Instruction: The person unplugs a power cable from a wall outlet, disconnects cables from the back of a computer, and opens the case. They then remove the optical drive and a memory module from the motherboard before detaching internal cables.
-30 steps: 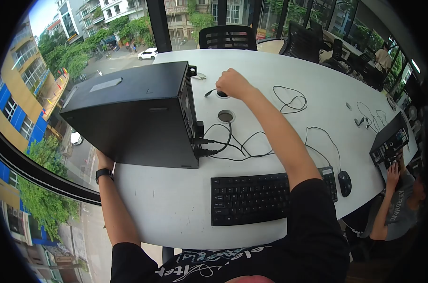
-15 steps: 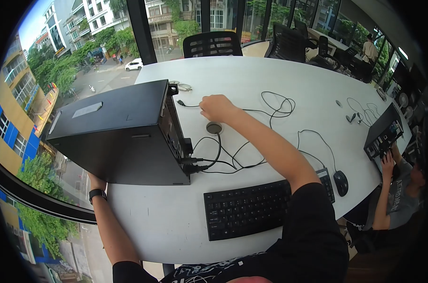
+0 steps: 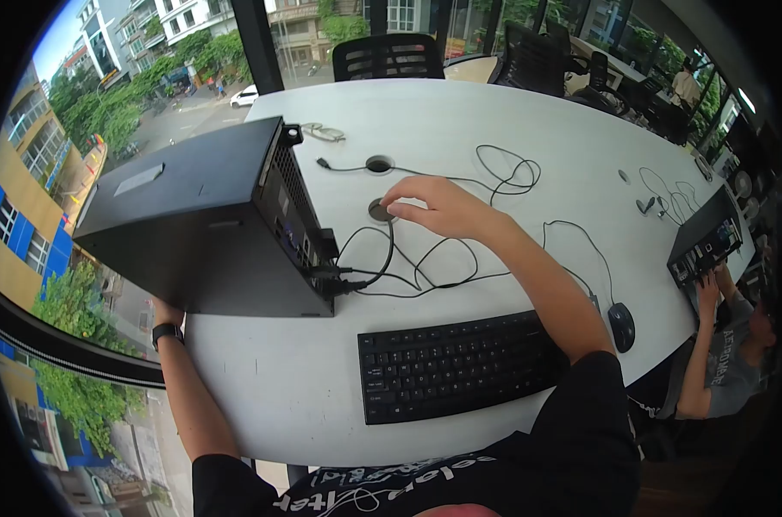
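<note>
A black computer tower (image 3: 175,254) stands at the table's left edge, its rear panel (image 3: 298,211) facing right with black cables (image 3: 344,280) plugged in low down. My left hand (image 3: 168,312) is at the tower's near lower left side; its fingers are hidden behind the case. My right hand (image 3: 438,205) hovers over the table with thumb and fingers apart, fingertips at a round cable hole (image 3: 379,209) that a thick black cable runs to. Beyond it lies a thin cable with a black plug (image 3: 323,164), beside a second cable hole (image 3: 380,163).
A black keyboard (image 3: 460,366) lies in front of me, partly under my right arm, with a mouse (image 3: 621,327) to its right. Loose cables (image 3: 512,185) curl across the white table (image 3: 270,379). At far right another person's hands touch a second tower (image 3: 706,241).
My right hand has moved back from beside the far cable hole to the nearer one, and its fingers have spread. The tower has turned slightly, showing more of its rear panel.
</note>
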The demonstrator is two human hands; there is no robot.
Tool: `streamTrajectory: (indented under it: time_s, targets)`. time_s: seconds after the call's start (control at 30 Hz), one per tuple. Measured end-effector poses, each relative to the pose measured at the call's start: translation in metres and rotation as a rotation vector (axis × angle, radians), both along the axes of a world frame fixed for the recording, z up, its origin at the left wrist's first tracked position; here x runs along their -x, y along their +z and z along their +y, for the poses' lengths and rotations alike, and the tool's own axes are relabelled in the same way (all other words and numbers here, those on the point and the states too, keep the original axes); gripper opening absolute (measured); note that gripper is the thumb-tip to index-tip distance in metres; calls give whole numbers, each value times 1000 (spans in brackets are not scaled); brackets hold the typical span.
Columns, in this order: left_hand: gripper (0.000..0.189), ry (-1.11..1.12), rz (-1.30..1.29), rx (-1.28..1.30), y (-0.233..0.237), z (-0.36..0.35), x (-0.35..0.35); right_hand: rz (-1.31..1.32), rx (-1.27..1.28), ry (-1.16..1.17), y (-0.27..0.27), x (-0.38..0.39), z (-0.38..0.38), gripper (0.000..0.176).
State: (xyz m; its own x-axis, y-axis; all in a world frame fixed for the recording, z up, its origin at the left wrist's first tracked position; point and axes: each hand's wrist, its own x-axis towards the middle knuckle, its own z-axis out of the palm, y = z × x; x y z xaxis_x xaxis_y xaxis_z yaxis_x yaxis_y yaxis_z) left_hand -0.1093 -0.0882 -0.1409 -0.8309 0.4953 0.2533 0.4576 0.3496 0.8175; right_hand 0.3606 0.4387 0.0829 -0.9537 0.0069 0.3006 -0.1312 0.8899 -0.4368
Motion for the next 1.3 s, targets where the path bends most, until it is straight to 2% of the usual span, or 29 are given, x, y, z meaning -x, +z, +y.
streamTrajectory:
  time_s: [0.03,0.07,0.1,0.17,0.27,0.3,0.37,0.4,0.47,0.5,0.53,0.6,0.63,0.7,0.73,0.77,0.8,0.87,0.9,0.93,0.97,1.0,1.03,1.1,1.13,1.17,1.23,1.3]
  targets:
    - [60,23,-22,18,-9,-7,-3,-110,211,22,18,-11,-21,37]
    - [60,5,-323,-298,-11,-3,-1,-215,417,36,28,-19,-38,37]
    - [61,-17,-610,-629,-8,5,2,-223,420,48,30,-23,-52,37]
    - [61,44,-641,-664,5,19,-11,-35,291,178,29,-23,-81,35]
    - [62,88,-719,-731,24,26,-25,56,181,202,24,-10,-109,32]
    - [63,77,-762,-766,26,27,-29,51,180,203,21,-5,-111,32]
    - [64,57,-708,-721,18,22,-26,239,31,216,17,4,-108,26]
    - [66,32,-649,-673,14,23,-22,237,23,217,21,-1,-103,26]
    - [67,56,-699,-728,30,32,-32,249,-20,159,40,-25,-86,23]
    - [68,89,-751,-774,32,34,-38,236,-23,79,47,-43,-68,20]
    - [68,101,-764,-783,19,26,-30,243,116,-11,55,-67,-53,15]
    - [64,25,-572,-667,-12,7,-2,240,226,-167,66,-117,-23,12]
    - [64,36,-588,-670,-14,10,-4,248,207,-325,70,-145,-14,14]
    - [62,116,-756,-785,0,14,-13,392,219,-552,63,-202,12,20]
    - [62,127,-772,-783,9,16,-20,474,294,-715,61,-234,22,23]
    - [61,152,-796,-808,20,19,-27,542,483,-795,62,-271,35,26]
    - [61,174,-820,-828,23,22,-31,720,588,-744,57,-304,51,29]
    - [61,126,-796,-814,5,12,-17,842,746,-677,64,-375,69,30]
    - [62,72,-755,-813,-8,-1,3,840,745,-690,61,-390,68,30]
    - [62,-75,-588,-624,-46,-31,41,912,659,-806,56,-401,65,28]
    - [62,15,-650,-700,-40,-31,36,983,563,-923,51,-411,62,27]
    - [62,99,-718,-774,-30,-27,30,925,603,-923,42,-420,60,25]
    - [62,84,-787,-840,-36,-36,39,873,625,-956,35,-408,52,23]
    - [63,-35,-765,-773,-71,-69,83,733,800,-1022,19,-373,30,23]
    - [66,26,-819,-809,-67,-70,83,624,934,-854,7,-361,23,24]
    - [68,46,-841,-829,-61,-66,78,556,1012,-876,-2,-344,17,23]
    - [70,49,-783,-793,-59,-65,78,440,1045,-935,-21,-316,11,23]
    - [70,28,-738,-754,-55,-66,80,314,881,-913,-39,-305,19,22]
